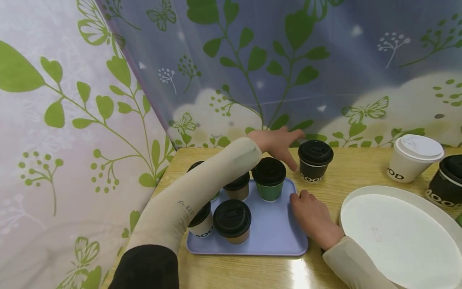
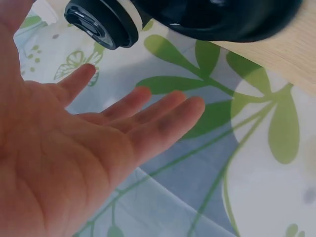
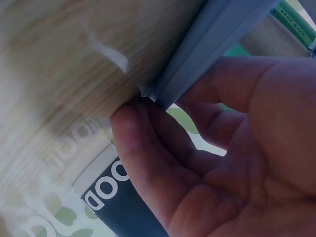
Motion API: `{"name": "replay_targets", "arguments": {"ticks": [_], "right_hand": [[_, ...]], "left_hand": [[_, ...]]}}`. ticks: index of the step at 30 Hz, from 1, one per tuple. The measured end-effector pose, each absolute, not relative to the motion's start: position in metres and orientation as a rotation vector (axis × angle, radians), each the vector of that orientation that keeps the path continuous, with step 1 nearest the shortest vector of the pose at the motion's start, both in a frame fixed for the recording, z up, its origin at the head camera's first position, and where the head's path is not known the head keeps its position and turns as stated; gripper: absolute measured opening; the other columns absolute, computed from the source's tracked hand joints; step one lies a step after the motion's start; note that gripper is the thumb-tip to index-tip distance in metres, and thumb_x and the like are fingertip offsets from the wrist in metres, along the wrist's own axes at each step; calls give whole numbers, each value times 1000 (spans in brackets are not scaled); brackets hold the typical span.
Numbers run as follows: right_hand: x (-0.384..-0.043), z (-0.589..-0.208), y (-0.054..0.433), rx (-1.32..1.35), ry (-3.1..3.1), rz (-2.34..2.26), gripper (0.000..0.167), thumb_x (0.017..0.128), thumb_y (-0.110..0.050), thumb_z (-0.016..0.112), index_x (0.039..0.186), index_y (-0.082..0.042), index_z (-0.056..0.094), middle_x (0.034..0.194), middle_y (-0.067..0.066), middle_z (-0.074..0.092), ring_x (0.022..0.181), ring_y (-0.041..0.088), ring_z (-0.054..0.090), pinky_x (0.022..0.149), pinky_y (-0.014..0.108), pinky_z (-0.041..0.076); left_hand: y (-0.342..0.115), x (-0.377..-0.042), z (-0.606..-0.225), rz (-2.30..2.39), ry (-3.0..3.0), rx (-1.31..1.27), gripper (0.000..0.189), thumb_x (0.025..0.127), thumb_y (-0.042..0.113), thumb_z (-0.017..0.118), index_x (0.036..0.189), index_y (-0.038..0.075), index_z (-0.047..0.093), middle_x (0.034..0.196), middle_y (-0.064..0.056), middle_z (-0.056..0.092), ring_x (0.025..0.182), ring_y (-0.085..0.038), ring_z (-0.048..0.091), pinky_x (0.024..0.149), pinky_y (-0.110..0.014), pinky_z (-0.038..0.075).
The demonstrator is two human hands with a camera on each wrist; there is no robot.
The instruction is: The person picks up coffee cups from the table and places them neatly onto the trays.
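My left hand (image 1: pixel 279 145) reaches across the tray with fingers spread, beside a black paper cup with a black lid (image 1: pixel 315 153) standing behind the tray. In the left wrist view its palm and fingers (image 2: pixel 148 128) hold nothing; dark lids (image 2: pixel 222 19) show above. My right hand (image 1: pixel 315 216) pinches the right edge of a lilac tray (image 1: pixel 278 230) between thumb and fingers, as the right wrist view shows. On the tray stand a green cup (image 1: pixel 269 192), a brown cup (image 1: pixel 232 218), a white cup (image 1: pixel 203 229) and others, partly hidden by my left sleeve.
A round white tray (image 1: pixel 397 233) lies at the right on the wooden table (image 1: pixel 252 273). Beyond it are a white-lidded cup (image 1: pixel 413 158) and a black cup (image 1: pixel 445 184). A patterned curtain (image 1: pixel 231 52) hangs behind the table.
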State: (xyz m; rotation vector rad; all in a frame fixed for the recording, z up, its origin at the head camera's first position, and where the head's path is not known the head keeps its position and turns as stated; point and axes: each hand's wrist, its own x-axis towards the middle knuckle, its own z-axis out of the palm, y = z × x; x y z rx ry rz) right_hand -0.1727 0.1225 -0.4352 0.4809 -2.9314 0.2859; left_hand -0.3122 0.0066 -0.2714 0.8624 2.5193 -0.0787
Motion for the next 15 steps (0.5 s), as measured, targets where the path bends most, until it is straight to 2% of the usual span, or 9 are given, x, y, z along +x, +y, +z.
{"name": "replay_targets", "arguments": {"ticks": [3, 5, 10, 12, 15], "right_hand": [[-173, -436, 123, 482, -2923, 285, 4, 93, 6, 62, 95, 3, 59, 85, 20, 53, 71, 33, 58, 51, 48, 50], [-173, -437, 123, 482, -2916, 284, 5, 92, 7, 61, 94, 2, 59, 84, 20, 53, 71, 33, 57, 51, 48, 50], [-173, -438, 124, 476, -2904, 291, 6, 93, 7, 61, 94, 2, 59, 84, 20, 52, 71, 34, 58, 51, 49, 51], [-173, -438, 124, 480, -2890, 297, 5, 93, 7, 61, 94, 2, 59, 84, 20, 52, 71, 35, 58, 51, 49, 51], [-173, -438, 124, 484, -2868, 304, 4, 93, 7, 61, 92, 4, 59, 83, 20, 53, 71, 36, 59, 51, 49, 51]], "left_hand": [[22, -316, -272, -108, 2532, 809, 109, 84, 68, 74, 163, 50, 1, 173, 0, -1, 158, -21, 12, 117, -49, 31], [32, -318, -275, -131, 2536, 784, 112, 82, 70, 74, 162, 52, -3, 173, 2, -4, 159, -20, 9, 117, -48, 32], [52, -322, -283, -129, 2523, 800, 114, 82, 68, 75, 160, 54, -6, 173, 2, -8, 158, -17, 13, 110, -40, 39], [58, -322, -285, -135, 2515, 812, 113, 83, 67, 74, 160, 55, -7, 173, 1, -9, 156, -17, 20, 106, -38, 42], [65, -320, -287, -156, 2501, 808, 111, 84, 68, 73, 159, 57, -8, 173, 2, -9, 154, -16, 24, 101, -37, 43]]}}
